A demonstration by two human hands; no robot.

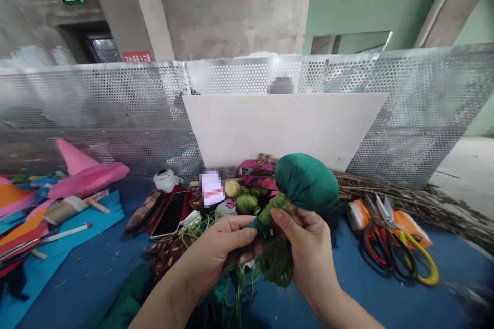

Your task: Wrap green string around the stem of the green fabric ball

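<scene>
A dark green fabric piece with a round stuffed head [306,180] is tilted between my hands. Light green cord [270,206] is wound around its narrow neck. My left hand [233,239] is closed on the lower end of the neck, thumb on top. My right hand [304,236] pinches the wound part just under the head, its thumb pressing on the cord. A looped hank of green cord [277,263] hangs below the right hand; I cannot tell which fingers hold it. Loose green strands [243,288] trail beneath both hands.
Two pairs of scissors [389,247] lie right on the blue table [339,298], beside dry stalks [386,190]. Balls of green cord [247,203], a phone [170,215] and dark green cloth [129,293] are near. Pink felt [88,180] lies left. A white board [285,128] stands behind.
</scene>
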